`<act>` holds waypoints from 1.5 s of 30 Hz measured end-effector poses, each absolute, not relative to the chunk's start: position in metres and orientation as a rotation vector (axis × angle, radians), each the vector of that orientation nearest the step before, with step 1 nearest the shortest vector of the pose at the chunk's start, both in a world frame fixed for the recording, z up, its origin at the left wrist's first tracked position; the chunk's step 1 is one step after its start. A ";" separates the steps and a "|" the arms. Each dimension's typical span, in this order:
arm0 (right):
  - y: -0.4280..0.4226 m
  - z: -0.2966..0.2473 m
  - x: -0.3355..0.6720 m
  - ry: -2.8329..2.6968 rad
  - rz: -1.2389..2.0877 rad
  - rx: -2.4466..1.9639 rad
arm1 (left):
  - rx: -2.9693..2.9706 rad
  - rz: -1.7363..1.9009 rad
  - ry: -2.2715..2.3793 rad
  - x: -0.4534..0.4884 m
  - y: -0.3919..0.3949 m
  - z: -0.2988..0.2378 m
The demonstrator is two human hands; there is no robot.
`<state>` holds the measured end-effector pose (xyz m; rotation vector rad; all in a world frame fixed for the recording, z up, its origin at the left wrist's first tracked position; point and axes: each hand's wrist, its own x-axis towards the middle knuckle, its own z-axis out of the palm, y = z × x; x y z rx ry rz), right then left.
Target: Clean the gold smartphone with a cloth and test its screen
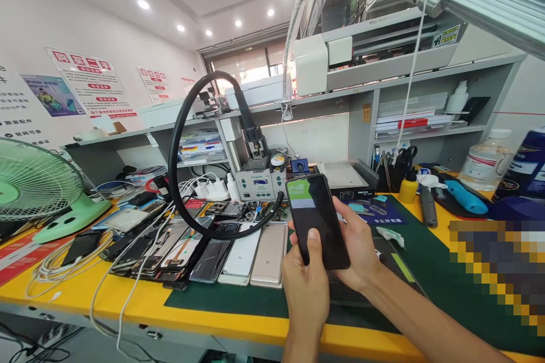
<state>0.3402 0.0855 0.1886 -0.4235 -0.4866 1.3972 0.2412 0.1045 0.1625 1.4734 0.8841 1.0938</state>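
Left of the green mat stands a green fan. A row of spare phones lies across the mat's left edge. Above the mat's middle, the black phone is held clear of it by 2 hands. The left hand is curled round its lower end with the thumb on the glass. The right hand cradles its back and right side, fingers closed on it. The phone looks whole, with a dark glossy face and a green-white label across the top. Judged: in hand, unopened, nothing removed. A tool holder stands behind the mat's right part.
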 end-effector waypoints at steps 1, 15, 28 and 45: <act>0.085 0.189 0.340 -0.484 1.398 -0.427 | 1.482 1.063 0.896 0.241 0.105 0.162; 0.088 0.187 0.338 -0.516 1.403 -0.441 | 1.409 0.784 0.833 0.217 0.121 0.166; 0.090 0.189 0.337 -0.469 1.332 -0.396 | 1.464 1.095 0.997 0.229 0.123 0.171; 0.088 0.190 0.340 -0.425 1.437 -0.351 | 1.504 1.044 0.870 0.218 0.118 0.174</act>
